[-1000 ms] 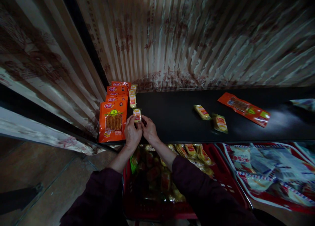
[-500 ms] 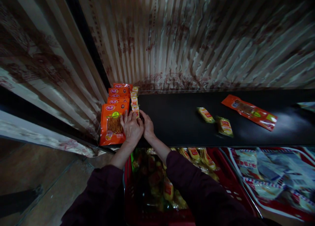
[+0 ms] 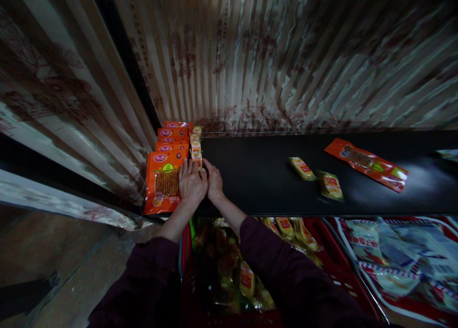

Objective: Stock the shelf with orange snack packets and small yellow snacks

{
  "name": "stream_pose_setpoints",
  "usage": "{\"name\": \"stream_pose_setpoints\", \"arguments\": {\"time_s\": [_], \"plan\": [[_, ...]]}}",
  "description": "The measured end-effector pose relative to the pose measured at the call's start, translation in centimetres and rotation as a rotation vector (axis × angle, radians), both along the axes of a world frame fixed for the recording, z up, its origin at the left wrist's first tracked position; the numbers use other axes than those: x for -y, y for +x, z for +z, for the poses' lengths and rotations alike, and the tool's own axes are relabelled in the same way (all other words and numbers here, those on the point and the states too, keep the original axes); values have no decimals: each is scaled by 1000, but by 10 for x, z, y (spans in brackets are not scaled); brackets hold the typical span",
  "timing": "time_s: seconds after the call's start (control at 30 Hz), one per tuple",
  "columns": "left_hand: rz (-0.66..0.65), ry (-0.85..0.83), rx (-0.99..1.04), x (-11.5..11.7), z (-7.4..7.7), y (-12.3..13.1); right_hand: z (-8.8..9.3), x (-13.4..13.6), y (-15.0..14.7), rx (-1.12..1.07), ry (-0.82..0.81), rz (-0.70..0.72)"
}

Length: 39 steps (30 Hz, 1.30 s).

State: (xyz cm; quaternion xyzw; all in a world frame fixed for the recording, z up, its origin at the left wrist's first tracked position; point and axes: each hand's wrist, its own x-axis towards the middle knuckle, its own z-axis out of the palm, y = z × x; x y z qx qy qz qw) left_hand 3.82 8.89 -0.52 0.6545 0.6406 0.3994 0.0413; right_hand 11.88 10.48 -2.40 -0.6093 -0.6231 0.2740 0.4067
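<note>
At the left end of the black shelf [image 3: 257, 194], both my hands close in around the front of a row of small yellow-wrapped snack packets [image 3: 196, 146]. My left hand [image 3: 192, 184] has its fingers pointing up along the left side of the front packet, against an upright orange snack bag [image 3: 166, 180]. Curved in from the right, my right hand [image 3: 213, 179] presses on the packet's other side. The lower part of the front packet is hidden behind my hands. More orange bags stand in a line behind the front one.
Two loose yellow packets [image 3: 302, 169] and a long orange-red pack [image 3: 367, 163] lie farther right on the shelf. Below stands a red basket [image 3: 332, 256] of yellow packets, beside another holding white-blue bags [image 3: 390, 251]. Patterned curtain [image 3: 250, 56] hangs behind; a dark post [image 3: 125, 46] rises left.
My left hand's fingers have drawn closer together and straightened beside the row. My right hand stays at the packet's right side. The view has shifted slightly.
</note>
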Motion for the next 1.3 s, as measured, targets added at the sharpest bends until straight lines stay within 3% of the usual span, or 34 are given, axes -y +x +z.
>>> {"name": "stream_pose_setpoints", "arguments": {"time_s": [0.33, 0.9, 1.3], "plan": [[50, -225, -244, -3, 17, -3, 1, -8, -5, 55, 2, 11], [68, -184, -269, -3, 14, -4, -10, -15, -2, 12, 77, 6], [85, -163, -257, -6, 15, -3, -12, -31, 1, -107, 81, 151]]}}
